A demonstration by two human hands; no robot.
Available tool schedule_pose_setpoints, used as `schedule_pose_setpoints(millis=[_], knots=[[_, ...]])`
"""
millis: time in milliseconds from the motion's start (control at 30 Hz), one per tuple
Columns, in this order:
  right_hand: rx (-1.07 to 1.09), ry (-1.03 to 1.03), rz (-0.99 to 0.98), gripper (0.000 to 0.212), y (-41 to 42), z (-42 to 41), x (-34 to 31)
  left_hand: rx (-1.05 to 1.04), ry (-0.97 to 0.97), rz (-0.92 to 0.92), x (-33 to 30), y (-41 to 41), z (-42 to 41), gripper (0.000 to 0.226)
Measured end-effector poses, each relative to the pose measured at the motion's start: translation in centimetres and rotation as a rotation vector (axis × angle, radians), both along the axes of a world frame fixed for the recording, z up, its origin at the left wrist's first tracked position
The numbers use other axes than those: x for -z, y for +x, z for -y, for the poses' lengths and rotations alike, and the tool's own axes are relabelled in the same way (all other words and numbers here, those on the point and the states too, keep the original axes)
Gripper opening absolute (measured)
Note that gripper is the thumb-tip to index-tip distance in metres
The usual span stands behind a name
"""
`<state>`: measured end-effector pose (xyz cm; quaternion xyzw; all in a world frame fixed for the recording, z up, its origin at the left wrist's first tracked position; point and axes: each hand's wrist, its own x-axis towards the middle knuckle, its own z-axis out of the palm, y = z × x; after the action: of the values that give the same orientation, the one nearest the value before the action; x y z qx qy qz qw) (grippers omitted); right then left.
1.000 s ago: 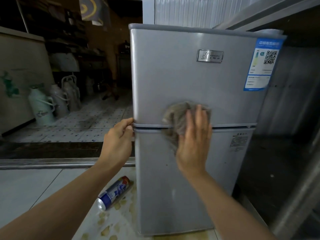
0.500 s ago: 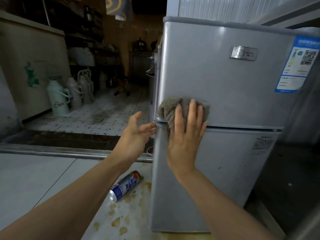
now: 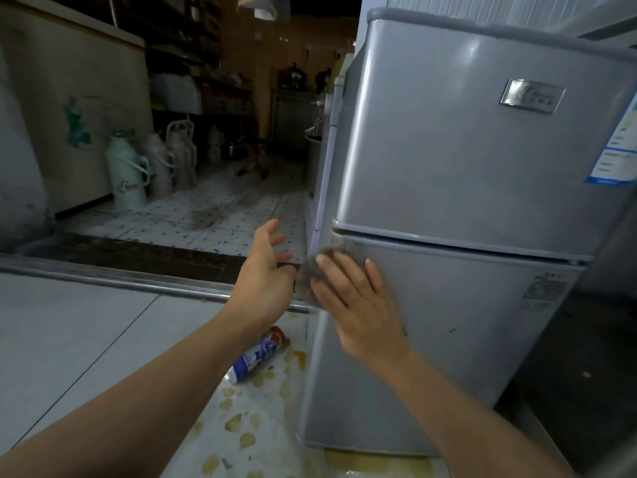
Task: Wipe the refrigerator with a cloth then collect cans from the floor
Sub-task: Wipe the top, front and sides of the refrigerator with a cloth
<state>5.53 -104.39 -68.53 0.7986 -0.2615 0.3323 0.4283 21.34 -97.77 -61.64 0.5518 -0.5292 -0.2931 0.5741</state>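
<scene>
Near the frame's centre, the right hand point(image 3: 358, 305) presses a grey cloth point(image 3: 339, 258) flat-fingered against the refrigerator point(image 3: 458, 188) at its left edge, below the door seam. Wiping looks underway; one drink can point(image 3: 258, 355) lies uncollected on the stained floor point(image 3: 86, 339), lower centre. The left hand point(image 3: 265, 270) hovers loose-fingered, empty. Open floor lies leftward.

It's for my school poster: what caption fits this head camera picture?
Right hand presses a grey cloth on the silver metal refrigerator.
</scene>
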Motion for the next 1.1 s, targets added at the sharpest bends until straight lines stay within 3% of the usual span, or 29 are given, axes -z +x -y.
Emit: schedule_pose_setpoints(millis=[100,167,333,433,633,733,933,1100], knots=[[0.053,0.059,-0.262,0.054,-2.0,-0.9,2.4,0.007,0.021,0.049,0.9,-0.7,-0.2,0.073],[0.051,0.064,-0.263,0.055,-2.5,-1.1,2.1,0.014,0.029,0.080,1.3,-1.2,-0.2,0.071],[0.014,-0.039,0.257,0.040,-3.5,0.3,-4.3,0.004,0.060,0.098,1.5,-2.7,0.3,0.068],[0.015,-0.018,0.369,0.039,-4.7,1.1,-4.6,-0.017,0.097,0.159,1.7,-4.0,0.9,0.068],[0.143,0.136,-0.056,0.065,-8.7,-0.2,4.3,-0.211,0.091,0.341,2.3,-6.3,1.5,0.052],[0.154,0.162,-0.084,0.065,-8.8,-0.8,3.8,-0.257,0.084,0.371,2.3,-6.5,1.8,0.046],[-0.014,0.033,0.240,0.040,-5.5,-1.1,-1.6,-0.160,0.076,0.242,2.1,-4.7,1.6,0.029],[-0.042,-0.017,0.321,0.036,-0.7,-0.6,-5.7,-0.105,0.051,0.075,2.2,-2.4,0.8,0.050]])
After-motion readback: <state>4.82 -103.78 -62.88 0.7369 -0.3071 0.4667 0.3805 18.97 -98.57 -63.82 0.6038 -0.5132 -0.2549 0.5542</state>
